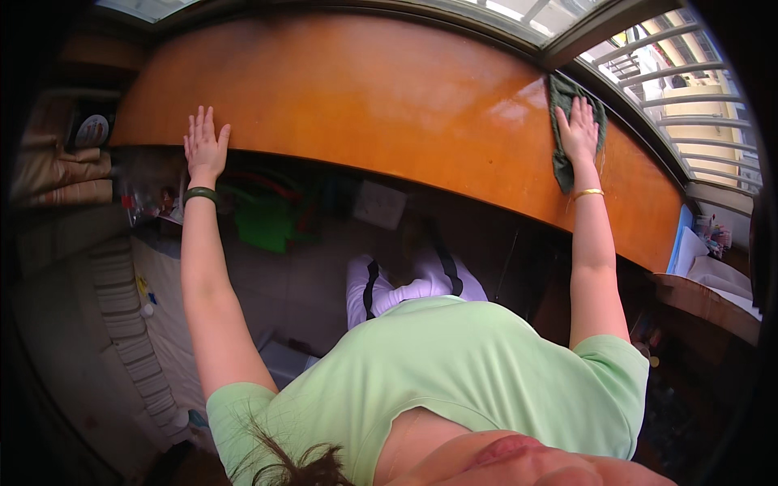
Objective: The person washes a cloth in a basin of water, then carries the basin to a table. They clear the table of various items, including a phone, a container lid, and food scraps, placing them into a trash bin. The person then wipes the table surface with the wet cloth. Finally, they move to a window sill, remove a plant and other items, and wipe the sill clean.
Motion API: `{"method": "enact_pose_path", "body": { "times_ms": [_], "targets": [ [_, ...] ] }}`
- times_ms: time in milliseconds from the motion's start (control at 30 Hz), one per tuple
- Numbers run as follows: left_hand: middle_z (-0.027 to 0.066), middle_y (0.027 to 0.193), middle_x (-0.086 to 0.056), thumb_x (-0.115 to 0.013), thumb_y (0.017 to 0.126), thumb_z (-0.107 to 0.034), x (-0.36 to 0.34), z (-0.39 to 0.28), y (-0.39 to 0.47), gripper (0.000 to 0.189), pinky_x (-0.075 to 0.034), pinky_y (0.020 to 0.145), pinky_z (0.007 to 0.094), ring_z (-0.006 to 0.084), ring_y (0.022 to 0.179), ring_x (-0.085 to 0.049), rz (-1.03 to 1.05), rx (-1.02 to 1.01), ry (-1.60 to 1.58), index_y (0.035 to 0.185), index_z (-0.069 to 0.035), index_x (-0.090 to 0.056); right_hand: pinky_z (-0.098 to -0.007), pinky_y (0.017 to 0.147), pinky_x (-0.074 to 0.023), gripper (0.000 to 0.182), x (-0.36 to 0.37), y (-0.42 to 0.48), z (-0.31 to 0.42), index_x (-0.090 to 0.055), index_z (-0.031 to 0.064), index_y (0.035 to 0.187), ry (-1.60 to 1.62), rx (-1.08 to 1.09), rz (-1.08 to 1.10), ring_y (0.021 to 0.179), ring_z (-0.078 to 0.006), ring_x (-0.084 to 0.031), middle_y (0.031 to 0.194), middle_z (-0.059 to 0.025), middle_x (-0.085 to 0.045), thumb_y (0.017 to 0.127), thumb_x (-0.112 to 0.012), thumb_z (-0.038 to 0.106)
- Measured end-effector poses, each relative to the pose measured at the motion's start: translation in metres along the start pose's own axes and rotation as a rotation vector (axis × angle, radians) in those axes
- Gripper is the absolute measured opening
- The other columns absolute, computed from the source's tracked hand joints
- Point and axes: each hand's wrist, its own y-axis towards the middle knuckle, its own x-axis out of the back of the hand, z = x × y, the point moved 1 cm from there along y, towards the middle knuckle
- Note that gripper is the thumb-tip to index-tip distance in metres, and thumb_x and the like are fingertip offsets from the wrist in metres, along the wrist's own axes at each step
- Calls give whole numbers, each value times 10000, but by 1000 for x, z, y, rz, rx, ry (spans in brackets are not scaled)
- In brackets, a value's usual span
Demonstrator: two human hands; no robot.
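A long orange-brown wooden tabletop [364, 97] stretches before me beneath a window. My left hand [205, 144] lies spread at its front edge on the left, holding nothing, with a dark green bangle [201, 193] on the wrist. Far to the right, my right hand [578, 129] presses flat on a dark green cloth [562, 164] near the window frame. Its fingers are extended over the cloth, not curled round it. A gold-coloured bracelet [588, 192] is on that wrist.
Barred windows [699, 100] border the far and right sides. Past the table's right end are a blue-edged folder or box [679, 240] and pens [717, 237]. Folded fabric [73, 176] is stacked at left. A green plastic object [261, 225] lies below the table edge.
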Motion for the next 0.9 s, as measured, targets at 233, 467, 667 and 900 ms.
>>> {"method": "enact_pose_path", "body": {
  "times_ms": [233, 467, 667, 900],
  "targets": [
    [26, 1392, -336, -446, 823, -427, -8, 10, 16, 551, -186, 1036, 491, 242, 1287, -299, -146, -164, -34, 1333, -231, -374, -489, 1059, -128, 761, -8, 9, 79, -328, 13, 1318, -77, -304, 9, 1318, -368, -173, 1405, -235, -221, 842, -289, 606],
    [27, 1366, -377, -493, 750, -391, 1, 8, 11, 575, -217, 1013, 498, 246, 1262, -336, -158, -146, -97, 1295, -216, -435, -545, 1030, -140, 660, 13, 39, 438, -553, -28, 1048, 109, 46, -122, 1185, -490, -297, 1181, -332, -412, 791, -426, 566],
    [33, 1395, -327, -458, 801, -451, -2, -12, 18, 589, -175, 1031, 496, 252, 1289, -283, -100, -171, -117, 1336, -221, -368, -546, 1048, -57, 684, 29, 59, 603, -415, 37, 1282, 213, 279, 41, 1280, -466, -176, 1371, -247, -286, 824, -341, 539],
    [43, 1406, -305, -472, 848, -433, 7, 123, 32, 584, -190, 1053, 431, 246, 1300, -266, -119, -314, -170, 1349, -166, -334, -371, 1046, -219, 708, 10, 56, 387, -362, 126, 1337, 90, 340, -70, 1291, -231, -291, 1395, -69, -332, 827, -338, 618]
  ]
}}
